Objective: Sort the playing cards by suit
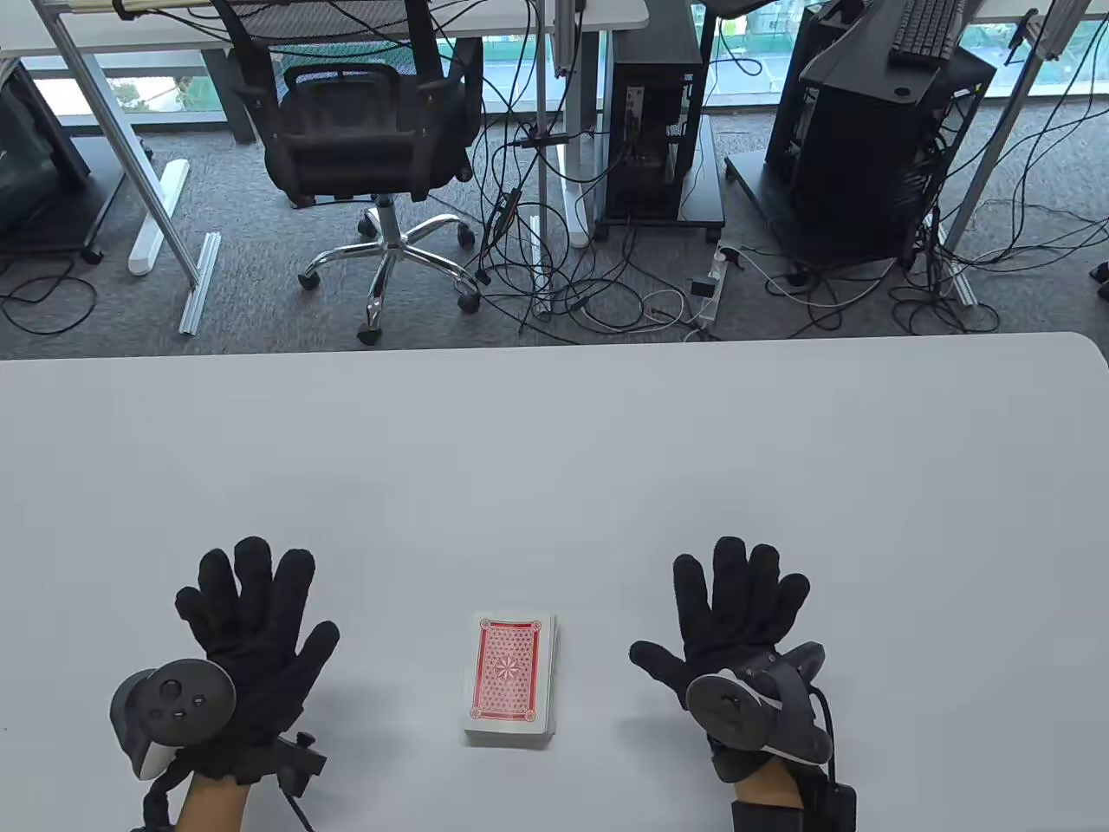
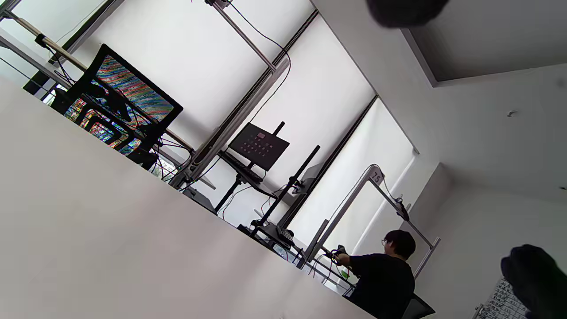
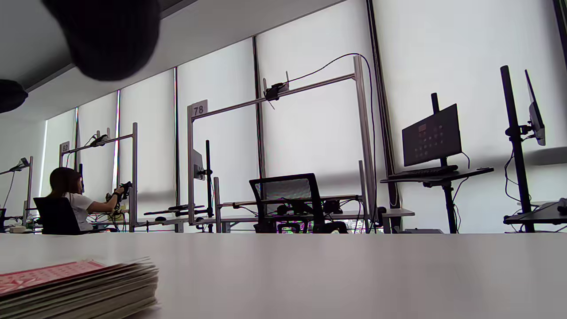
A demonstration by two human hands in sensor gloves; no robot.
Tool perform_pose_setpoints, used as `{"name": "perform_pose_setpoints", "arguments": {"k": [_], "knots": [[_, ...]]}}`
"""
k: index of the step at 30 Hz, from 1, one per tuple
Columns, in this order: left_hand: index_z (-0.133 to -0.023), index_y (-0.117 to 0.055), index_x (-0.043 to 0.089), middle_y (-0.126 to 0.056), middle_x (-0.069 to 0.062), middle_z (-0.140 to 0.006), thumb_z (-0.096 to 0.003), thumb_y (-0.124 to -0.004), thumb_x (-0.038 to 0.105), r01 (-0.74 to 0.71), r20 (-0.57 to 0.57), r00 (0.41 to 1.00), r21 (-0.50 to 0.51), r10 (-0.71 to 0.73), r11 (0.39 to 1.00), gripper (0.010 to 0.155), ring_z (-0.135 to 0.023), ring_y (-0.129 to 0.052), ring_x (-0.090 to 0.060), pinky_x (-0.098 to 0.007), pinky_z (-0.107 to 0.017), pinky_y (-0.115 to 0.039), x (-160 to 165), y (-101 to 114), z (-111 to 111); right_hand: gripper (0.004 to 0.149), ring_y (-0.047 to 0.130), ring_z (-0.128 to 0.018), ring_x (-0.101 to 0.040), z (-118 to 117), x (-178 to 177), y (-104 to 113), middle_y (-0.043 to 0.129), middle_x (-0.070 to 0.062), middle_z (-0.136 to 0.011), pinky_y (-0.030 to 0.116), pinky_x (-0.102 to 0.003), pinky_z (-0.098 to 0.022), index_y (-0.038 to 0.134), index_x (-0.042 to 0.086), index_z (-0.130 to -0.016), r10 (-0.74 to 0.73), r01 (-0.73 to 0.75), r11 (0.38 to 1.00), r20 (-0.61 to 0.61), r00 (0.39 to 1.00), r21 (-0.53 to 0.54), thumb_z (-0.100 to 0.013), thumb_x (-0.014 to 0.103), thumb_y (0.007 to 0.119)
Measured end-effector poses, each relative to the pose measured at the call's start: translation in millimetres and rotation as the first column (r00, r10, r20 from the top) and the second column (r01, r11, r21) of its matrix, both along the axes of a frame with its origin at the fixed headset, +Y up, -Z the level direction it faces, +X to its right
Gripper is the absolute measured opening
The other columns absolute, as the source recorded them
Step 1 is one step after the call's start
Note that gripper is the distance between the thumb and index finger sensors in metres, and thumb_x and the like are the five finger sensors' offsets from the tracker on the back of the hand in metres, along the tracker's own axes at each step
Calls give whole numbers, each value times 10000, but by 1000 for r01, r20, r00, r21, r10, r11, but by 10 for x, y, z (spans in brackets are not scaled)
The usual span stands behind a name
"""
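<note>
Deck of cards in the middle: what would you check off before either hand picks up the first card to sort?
1. Deck of cards face down, squared on the table: ok.
2. Left hand holds nothing, fingers straight: ok.
3. Right hand holds nothing, fingers spread: ok.
4. Bare table beyond the deck for suit piles: ok.
5. Deck apart from both hands: ok.
6. Top card's suit: cannot tell.

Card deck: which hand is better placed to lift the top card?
Right, marginally. Both hands lie flat and open beside the deck; the right hand sits slightly nearer than the left hand, so it is nearly even.
</note>
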State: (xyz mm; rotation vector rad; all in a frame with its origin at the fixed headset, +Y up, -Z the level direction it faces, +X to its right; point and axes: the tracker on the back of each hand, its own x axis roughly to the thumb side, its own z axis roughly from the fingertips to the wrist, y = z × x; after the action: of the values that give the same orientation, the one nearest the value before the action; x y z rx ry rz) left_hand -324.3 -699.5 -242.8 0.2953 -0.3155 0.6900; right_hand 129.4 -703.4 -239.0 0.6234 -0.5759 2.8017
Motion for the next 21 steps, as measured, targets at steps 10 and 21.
{"name": "perform_pose_setpoints", "arguments": {"k": [10,21], "knots": [[-1118,-259,396,40,157,-1171,-552,-627,569,28,15,999,-21,-28,999,697,-1009,263,-107,-490,-618,232,61,-39,-17,1005,-86,-763,-668,-5,-41,-20,-64,-399,-969,110,-867,-439,-26,74,-1003,-4,4,1000,-23,1000,-18,-495,530,712],[-1121,-265,386,35,140,-1173,-551,-627,570,22,39,999,-43,-20,999,699,-1012,254,-121,-496,-626,218,87,-47,-31,1002,-76,-768,-668,-24,-50,-45,-50,-404,-973,115,-868,-440,-17,69,-1007,9,-10,999,-18,1000,-45,-497,526,714]]}}
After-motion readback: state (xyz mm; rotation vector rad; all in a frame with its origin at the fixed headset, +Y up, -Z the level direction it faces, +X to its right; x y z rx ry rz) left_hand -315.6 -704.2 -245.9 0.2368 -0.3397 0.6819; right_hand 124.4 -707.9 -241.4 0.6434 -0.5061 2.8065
